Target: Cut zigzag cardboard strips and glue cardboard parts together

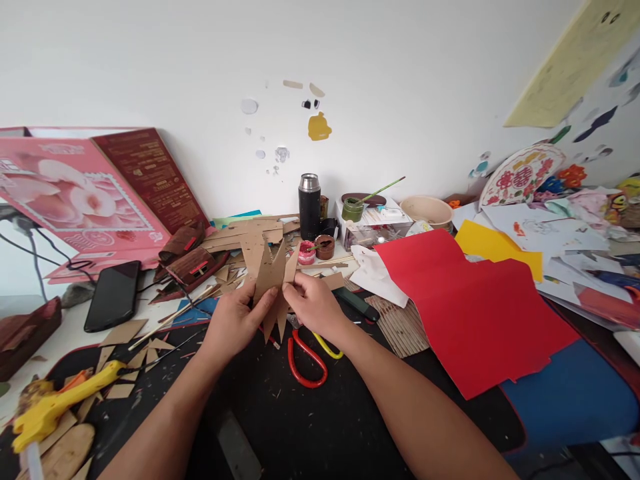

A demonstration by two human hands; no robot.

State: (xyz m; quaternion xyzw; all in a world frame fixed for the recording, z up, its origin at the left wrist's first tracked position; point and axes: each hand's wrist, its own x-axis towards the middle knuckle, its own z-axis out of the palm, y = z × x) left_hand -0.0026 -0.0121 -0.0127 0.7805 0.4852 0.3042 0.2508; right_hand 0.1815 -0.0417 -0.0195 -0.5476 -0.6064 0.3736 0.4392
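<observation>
My left hand [236,319] is closed on a brown cardboard cutout [270,270] with several pointed tips, its thumb pressed on the front. The thumb and fingers of my right hand [316,301] pinch a narrow pointed cardboard strip [292,264] at the cutout's right side. Points of cardboard also stick out below both hands. Whether the strip is joined to the cutout, I cannot tell. Just under the hands lie scissors [311,384] with red and yellow handles, their blades mostly hidden. A dark green-handled tool [356,304] rests beside my right wrist.
A yellow glue gun [60,403] lies at left among cardboard scraps [125,332], near a phone [113,297]. Behind stand a black thermos [309,210] and paint jars [325,247]. Red sheet material [475,307] covers the right side. A pink box [80,193] leans at back left.
</observation>
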